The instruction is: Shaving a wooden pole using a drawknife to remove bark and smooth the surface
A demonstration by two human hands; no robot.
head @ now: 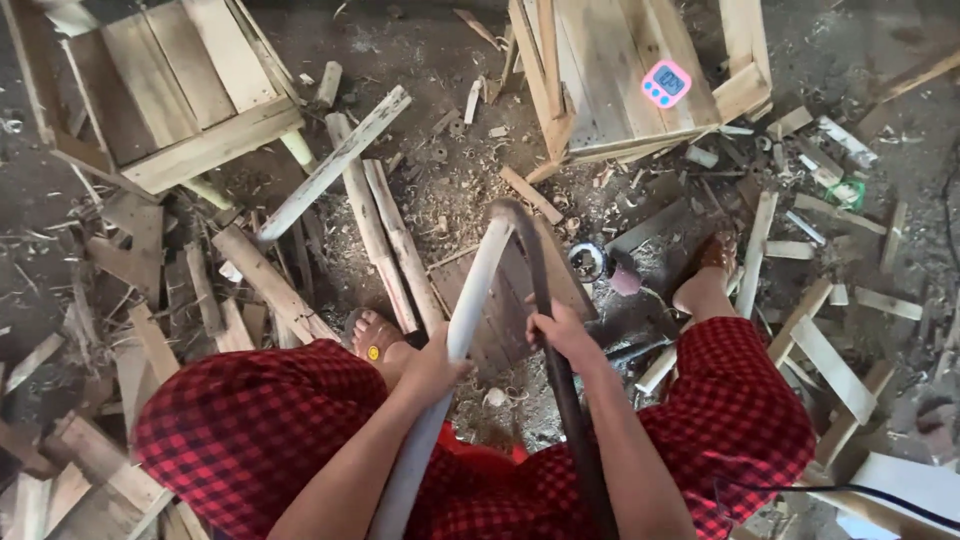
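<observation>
While the person sits with knees apart in red-and-black checked cloth, the left hand point(432, 365) is wrapped around a long pale smooth wooden stick point(465, 320), fingers closed on its middle. This stick runs from between the legs up and away from the body, leaning slightly rightward, its far end meeting the curved top of a dark, thin bent metal blade point(545, 300). Just beside it, the right hand point(560, 335) is closed around that dark blade's shaft, which lies nearly parallel to the stick and a little to its right, then arches over at the far end. Both hands grip at about the same height, the left on the stick, the right on the blade, so the two long axes converge ahead of the hands. Beneath them lies a dirt floor point(440, 180) strewn with shavings and offcuts; a sandalled foot point(372, 335) rests near rough wooden slats point(385, 235). Farther off stand a pale wooden crate point(180, 95) and a pink digital timer point(666, 83).
</observation>
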